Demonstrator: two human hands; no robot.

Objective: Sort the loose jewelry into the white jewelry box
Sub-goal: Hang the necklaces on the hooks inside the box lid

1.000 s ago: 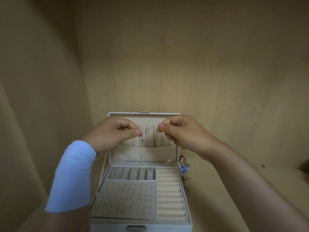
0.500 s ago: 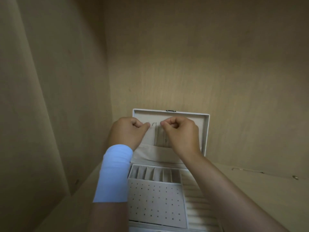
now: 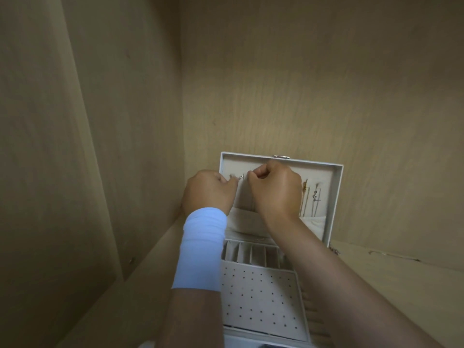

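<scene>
Step in hand, est.: hanging thin silver chain necklace (image 3: pixel 241 176) on small metal hook (image 3: pixel 232 175) at upper L of upright lid (image 3: pixel 324 177) of white rectangular jewelry box (image 3: pixel 261 297), which sits on wooden shelf (image 3: pixel 376 272). Left hand (image 3: pixel 209 194) and right hand (image 3: pixel 275 189) each closed in a fingertip pinch on the chain, clasp end showing between them, just beside hook. Recommend: keep chain taut, seat it over hook, let drop straight, clear of gold and silver chains (image 3: pixel 305 197) hung at R. Held chain's run is hidden, so axis cannot be told. Lid's inner face is toward wearer, long axis L-R; hung chains vertical.
</scene>
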